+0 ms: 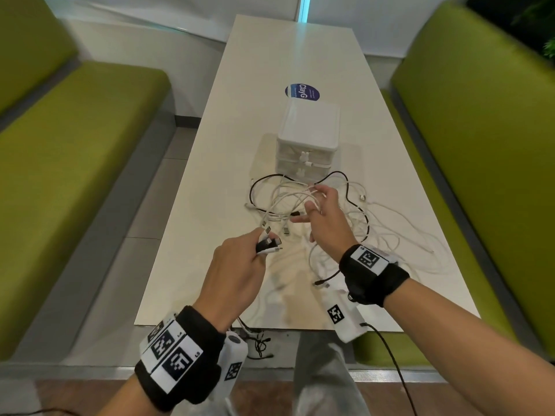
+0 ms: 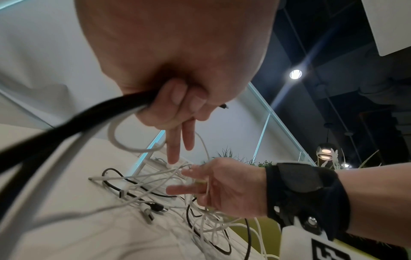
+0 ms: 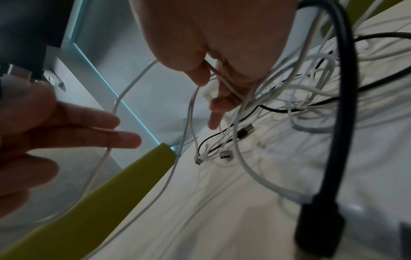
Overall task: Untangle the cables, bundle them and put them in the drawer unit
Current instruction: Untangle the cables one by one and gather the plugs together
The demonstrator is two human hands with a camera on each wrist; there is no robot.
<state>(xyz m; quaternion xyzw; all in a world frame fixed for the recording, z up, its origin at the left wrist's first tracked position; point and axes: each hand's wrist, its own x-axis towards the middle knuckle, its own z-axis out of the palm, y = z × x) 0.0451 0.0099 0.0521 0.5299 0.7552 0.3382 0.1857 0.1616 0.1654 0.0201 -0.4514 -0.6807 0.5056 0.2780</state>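
Cables (image 1: 303,202) threaded among right hand (image 1: 326,217) fingers (image 1: 309,207).

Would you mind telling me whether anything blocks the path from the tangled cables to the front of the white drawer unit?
No separate object does. The tangle of white and black cables lies on the white table right against the front of the small white plastic drawer unit. Its drawers look closed, and cable loops lie before the lower one.
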